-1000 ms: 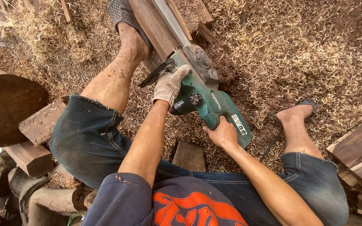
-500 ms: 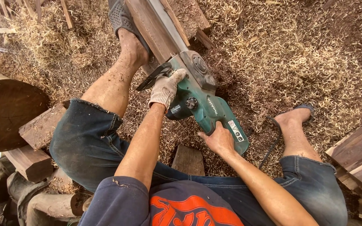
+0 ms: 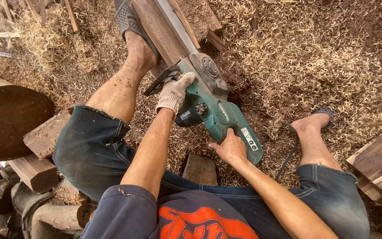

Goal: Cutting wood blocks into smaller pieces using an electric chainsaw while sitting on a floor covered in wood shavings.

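I count one saw (image 3: 217, 110), green, and one plank (image 3: 164, 26) under its bar. Two hands grip the saw: my left hand (image 3: 175, 93), in the one glove (image 3: 173, 95) I can see, and my bare right hand (image 3: 231, 148). Two feet show, each in a sandal: the left sandal (image 3: 127, 17) and the right sandal (image 3: 323, 114). One cord (image 3: 288, 150) trails past the right leg. One log (image 3: 5, 117) lies at the left, with two blocks (image 3: 40, 137) beside it, and one short board (image 3: 200, 170) sits between my legs. Shavings (image 3: 323, 57) are beyond counting.
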